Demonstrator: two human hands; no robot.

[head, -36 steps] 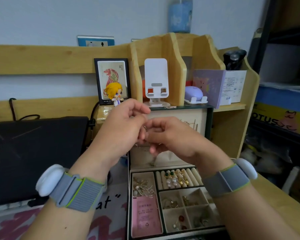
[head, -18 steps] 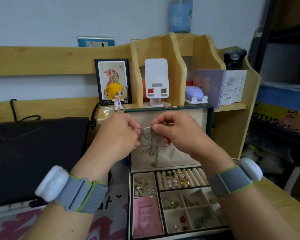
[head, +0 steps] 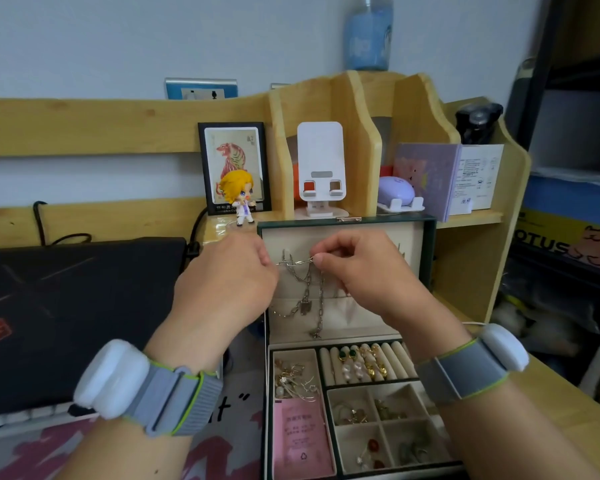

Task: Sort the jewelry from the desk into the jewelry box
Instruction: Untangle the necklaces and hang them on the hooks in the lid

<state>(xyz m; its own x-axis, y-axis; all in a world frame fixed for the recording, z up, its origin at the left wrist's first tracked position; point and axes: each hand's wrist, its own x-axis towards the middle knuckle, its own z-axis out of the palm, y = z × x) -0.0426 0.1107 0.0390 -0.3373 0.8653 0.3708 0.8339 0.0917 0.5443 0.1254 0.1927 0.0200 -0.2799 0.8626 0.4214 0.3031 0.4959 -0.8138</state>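
head view:
necklace (head: 303, 271): silver link chain, stretched before the open lid's cream lining, ends pinched by left hand (head: 229, 282) and right hand (head: 357, 271) fingers.
jewelry box (head: 426, 258): green; ring rolls (head: 364, 363) hold gold, pearl rings; square compartments (head: 381, 427) hold earrings.

Wooden shelf (head: 326, 109) — framed tiger picture (head: 234, 161), blond figurine (head: 239, 195) before it, white phone stand (head: 321, 164), lilac case (head: 395, 192), purple box (head: 426, 174). Laptop (head: 66, 306) — closed, at left. Blue bottle (head: 369, 32) on top.
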